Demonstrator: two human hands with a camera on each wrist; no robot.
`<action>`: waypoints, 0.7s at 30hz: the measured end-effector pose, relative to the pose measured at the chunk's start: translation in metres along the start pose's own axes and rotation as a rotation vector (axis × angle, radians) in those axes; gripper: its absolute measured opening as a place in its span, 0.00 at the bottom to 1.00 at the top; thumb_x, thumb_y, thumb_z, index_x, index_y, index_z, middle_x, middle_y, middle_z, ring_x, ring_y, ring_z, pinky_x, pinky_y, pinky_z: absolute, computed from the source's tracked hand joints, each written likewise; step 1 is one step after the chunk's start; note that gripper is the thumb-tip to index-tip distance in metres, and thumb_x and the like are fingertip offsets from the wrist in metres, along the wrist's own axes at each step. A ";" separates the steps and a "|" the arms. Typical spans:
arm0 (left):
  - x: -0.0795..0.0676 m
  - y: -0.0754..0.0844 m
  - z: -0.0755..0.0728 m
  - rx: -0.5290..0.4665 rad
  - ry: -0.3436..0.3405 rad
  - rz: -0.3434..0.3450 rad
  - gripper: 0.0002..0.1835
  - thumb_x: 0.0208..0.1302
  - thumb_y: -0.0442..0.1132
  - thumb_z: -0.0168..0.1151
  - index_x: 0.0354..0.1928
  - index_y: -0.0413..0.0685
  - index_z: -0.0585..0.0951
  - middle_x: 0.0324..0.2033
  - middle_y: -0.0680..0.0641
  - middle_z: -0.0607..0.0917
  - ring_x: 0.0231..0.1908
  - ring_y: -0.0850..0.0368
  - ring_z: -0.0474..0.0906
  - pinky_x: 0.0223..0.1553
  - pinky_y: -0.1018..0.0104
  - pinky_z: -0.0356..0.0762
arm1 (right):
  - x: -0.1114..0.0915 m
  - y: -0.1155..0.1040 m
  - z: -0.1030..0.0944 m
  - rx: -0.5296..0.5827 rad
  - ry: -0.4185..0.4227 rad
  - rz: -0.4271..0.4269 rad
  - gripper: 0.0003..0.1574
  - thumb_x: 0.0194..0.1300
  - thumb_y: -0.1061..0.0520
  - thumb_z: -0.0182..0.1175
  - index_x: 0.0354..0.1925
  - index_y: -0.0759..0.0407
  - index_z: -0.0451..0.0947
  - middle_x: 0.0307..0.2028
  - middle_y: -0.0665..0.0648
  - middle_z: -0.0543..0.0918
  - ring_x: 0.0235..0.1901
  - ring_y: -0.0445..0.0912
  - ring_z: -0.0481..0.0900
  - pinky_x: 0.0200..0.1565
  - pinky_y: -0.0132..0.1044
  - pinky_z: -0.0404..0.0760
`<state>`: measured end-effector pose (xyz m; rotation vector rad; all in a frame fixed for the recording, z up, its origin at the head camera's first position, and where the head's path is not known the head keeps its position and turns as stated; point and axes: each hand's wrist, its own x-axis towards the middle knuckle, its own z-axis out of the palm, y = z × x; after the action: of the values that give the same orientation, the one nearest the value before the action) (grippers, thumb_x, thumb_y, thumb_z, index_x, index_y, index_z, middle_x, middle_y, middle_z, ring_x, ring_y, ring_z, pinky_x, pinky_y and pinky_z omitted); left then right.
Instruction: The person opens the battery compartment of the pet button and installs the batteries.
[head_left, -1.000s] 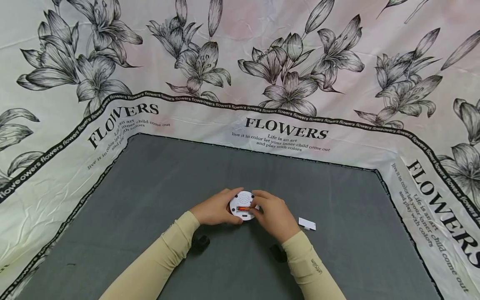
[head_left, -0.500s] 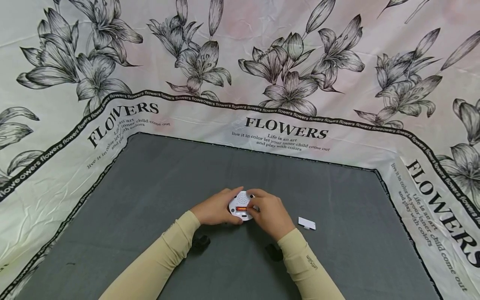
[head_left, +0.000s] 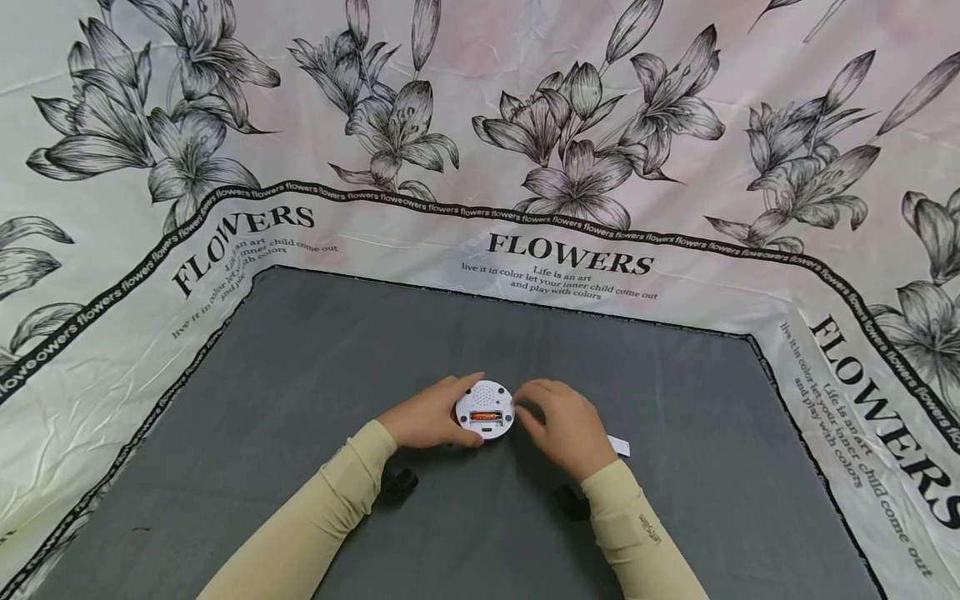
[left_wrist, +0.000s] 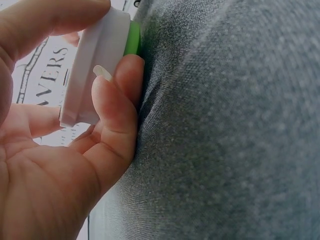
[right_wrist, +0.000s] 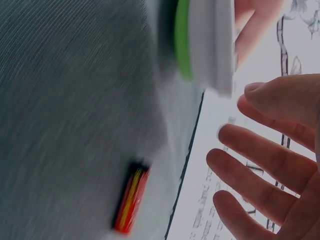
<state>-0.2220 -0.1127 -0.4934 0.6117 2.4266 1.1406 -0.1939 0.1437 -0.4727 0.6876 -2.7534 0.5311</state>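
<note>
The round device (head_left: 485, 400) is cased in smooth, faintly glossy white plastic, its green base (right_wrist: 182, 42) in a smooth, matt material. The red battery (right_wrist: 131, 201) is wrapped in a shiny skin. The grey cloth (head_left: 360, 342) is woven matt and finely ribbed; the white cloth (head_left: 405, 237) is lightly glossed and creased. The beige sleeves (head_left: 300, 517) are made of smooth, matt cloth.

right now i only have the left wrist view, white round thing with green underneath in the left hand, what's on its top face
Observer: The head view shows that the white round device has an open battery compartment with an orange battery in it.
Operator: ok and anything lying loose
Observer: Yes, the right wrist view shows a red-and-yellow battery lying on the grey cloth.
</note>
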 end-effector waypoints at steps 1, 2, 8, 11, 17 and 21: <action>0.000 0.000 0.000 0.001 0.003 0.000 0.57 0.62 0.52 0.80 0.88 0.54 0.57 0.68 0.44 0.75 0.51 0.56 0.77 0.53 0.60 0.77 | -0.002 0.003 -0.001 -0.012 -0.003 0.011 0.07 0.69 0.54 0.75 0.46 0.49 0.91 0.49 0.52 0.92 0.48 0.50 0.88 0.49 0.49 0.87; 0.000 -0.001 0.000 0.002 0.005 -0.002 0.57 0.62 0.52 0.81 0.87 0.55 0.57 0.68 0.44 0.75 0.52 0.57 0.77 0.54 0.60 0.77 | -0.004 0.006 -0.002 -0.024 -0.008 0.021 0.07 0.69 0.55 0.76 0.46 0.48 0.91 0.47 0.51 0.92 0.45 0.48 0.87 0.47 0.48 0.86; -0.002 -0.003 -0.001 0.010 0.015 -0.015 0.57 0.62 0.52 0.81 0.87 0.56 0.57 0.67 0.46 0.76 0.52 0.57 0.77 0.55 0.59 0.77 | -0.018 0.022 -0.004 -0.076 -0.029 0.049 0.08 0.67 0.55 0.77 0.45 0.50 0.92 0.41 0.50 0.91 0.38 0.45 0.82 0.41 0.44 0.83; -0.003 -0.002 -0.001 0.003 0.015 -0.021 0.57 0.61 0.52 0.81 0.87 0.58 0.57 0.67 0.46 0.76 0.52 0.57 0.77 0.56 0.59 0.77 | -0.025 0.031 -0.005 -0.083 -0.036 0.042 0.08 0.66 0.56 0.78 0.43 0.51 0.92 0.39 0.50 0.91 0.41 0.48 0.84 0.45 0.47 0.84; -0.002 -0.002 0.000 0.008 0.018 -0.022 0.57 0.61 0.53 0.81 0.87 0.58 0.58 0.67 0.47 0.76 0.53 0.57 0.76 0.56 0.59 0.76 | -0.031 0.041 -0.007 -0.096 -0.041 0.040 0.06 0.64 0.57 0.79 0.40 0.50 0.92 0.36 0.49 0.90 0.38 0.48 0.84 0.45 0.49 0.84; 0.001 0.000 0.002 0.008 0.012 -0.010 0.57 0.61 0.53 0.81 0.87 0.57 0.58 0.67 0.47 0.76 0.53 0.57 0.76 0.56 0.59 0.76 | -0.032 0.045 -0.007 -0.108 -0.044 0.052 0.06 0.63 0.57 0.80 0.39 0.51 0.92 0.35 0.50 0.89 0.36 0.48 0.82 0.43 0.48 0.83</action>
<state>-0.2219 -0.1107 -0.4946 0.5965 2.4424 1.1344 -0.1872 0.1962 -0.4898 0.6111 -2.8234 0.3791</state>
